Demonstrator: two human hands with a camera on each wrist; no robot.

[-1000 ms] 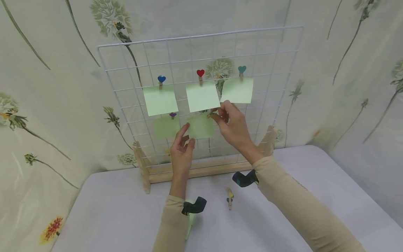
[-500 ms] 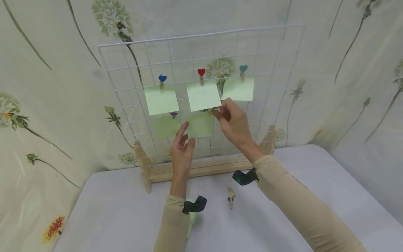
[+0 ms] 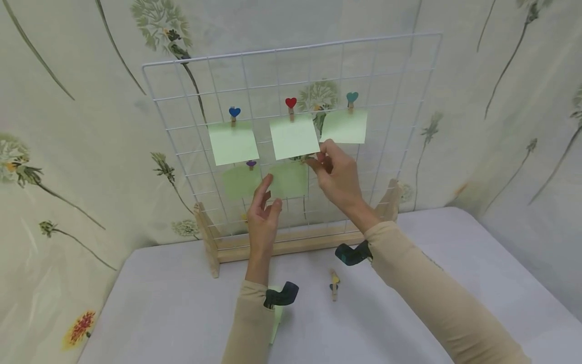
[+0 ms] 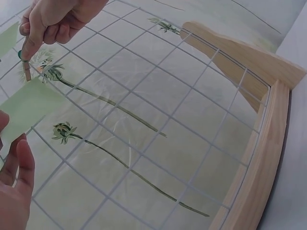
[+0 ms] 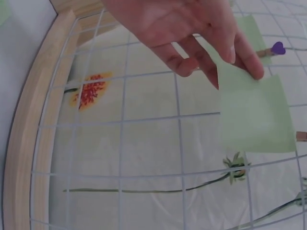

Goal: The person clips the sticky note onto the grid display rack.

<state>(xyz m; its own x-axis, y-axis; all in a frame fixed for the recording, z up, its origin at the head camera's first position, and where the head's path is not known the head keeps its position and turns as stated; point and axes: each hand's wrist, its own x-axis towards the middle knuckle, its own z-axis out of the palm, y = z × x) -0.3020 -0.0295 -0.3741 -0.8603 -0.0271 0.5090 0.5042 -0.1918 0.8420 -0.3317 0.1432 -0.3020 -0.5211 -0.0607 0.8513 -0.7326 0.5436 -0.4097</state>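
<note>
My right hand [image 3: 338, 174] pinches a small wooden clothespin [image 4: 27, 72] with a dark green top. Its tip meets the upper edge of a pale green paper note [image 3: 291, 181] in the lower row of a white wire grid [image 3: 386, 136]. My left hand [image 3: 263, 217] holds that note by its left side, index finger in front and another finger behind. Above hang three more green notes under a blue heart clothespin [image 3: 234, 113], a red heart clothespin [image 3: 291, 104] and a teal heart clothespin [image 3: 352, 98]. To the left, a purple heart clothespin [image 3: 251, 165] holds another note [image 3: 238, 183].
The grid stands in a wooden base [image 3: 295, 247] on a white-covered table [image 3: 386, 313]. Wooden clothespins [image 3: 334, 284] with yellow and dark blue hearts lie in front. Green paper [image 3: 276, 323] lies partly hidden under the left wrist. Behind is a flower-patterned backdrop [image 3: 482, 151].
</note>
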